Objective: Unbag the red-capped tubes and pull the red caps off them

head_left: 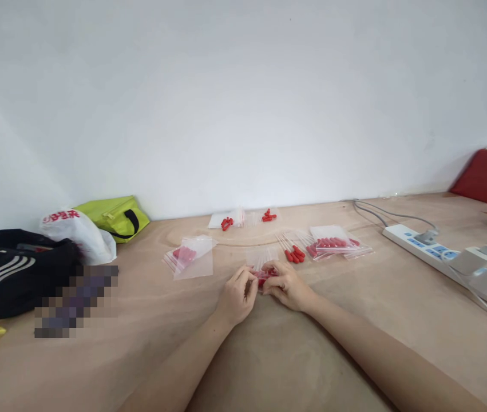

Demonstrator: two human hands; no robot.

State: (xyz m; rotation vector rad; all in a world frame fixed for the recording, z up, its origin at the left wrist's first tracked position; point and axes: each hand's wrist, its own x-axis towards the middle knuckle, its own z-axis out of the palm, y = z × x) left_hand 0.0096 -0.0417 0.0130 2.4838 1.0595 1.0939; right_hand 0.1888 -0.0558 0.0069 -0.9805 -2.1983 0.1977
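Note:
Both hands meet over a small clear zip bag (261, 256) with thin white sticks and red handles inside. My left hand (238, 293) pinches the near left corner of the bag, and my right hand (289, 285) grips its near right side. The fingers partly cover the red handles. Just right of my right hand lie several loose red-handled sticks (295, 254). Farther right is a pile of filled clear bags (335, 245) with red handles showing through. Left of my left hand lie flat clear bags (194, 260), with pinkish-red handles seen through them.
By the wall lie two small groups of red pieces (226, 223) on clear bags. A white power strip (412, 240) with cables and plugs stands right. A black bag (24, 274), a white plastic bag (74, 234) and a lime pouch (117, 217) sit left. A red bag (486, 176) is far right.

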